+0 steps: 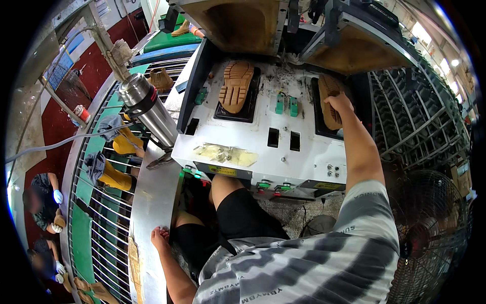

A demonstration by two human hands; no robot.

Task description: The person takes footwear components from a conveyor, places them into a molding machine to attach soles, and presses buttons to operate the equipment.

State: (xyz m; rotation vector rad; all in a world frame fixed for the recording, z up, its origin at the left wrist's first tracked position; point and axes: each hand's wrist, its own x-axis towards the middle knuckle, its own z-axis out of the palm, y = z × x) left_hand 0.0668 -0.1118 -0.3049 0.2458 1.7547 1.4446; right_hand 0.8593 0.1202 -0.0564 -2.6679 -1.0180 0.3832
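Observation:
On the right side of a white two-station press, a tan lugged shoe sole (326, 101) lies tread up on a black pad. My right hand (340, 103) reaches out to it, with the fingers closed around its right edge. A second tan sole (237, 86) rests tread up on the left black pad (233, 114), with no hand on it. My left hand (160, 236) is low on the left at the edge of a metal ledge (152, 202). Its fingers are curled in, and nothing shows in them.
Two raised press lids (238, 25) stand over the stations. Left of the machine are a steel flask (147, 109) and a roller conveyor carrying yellow boots (115, 175). Co-workers in gloves sit beyond it. On the right are a wire rack (415, 116) and a large fan (425, 238).

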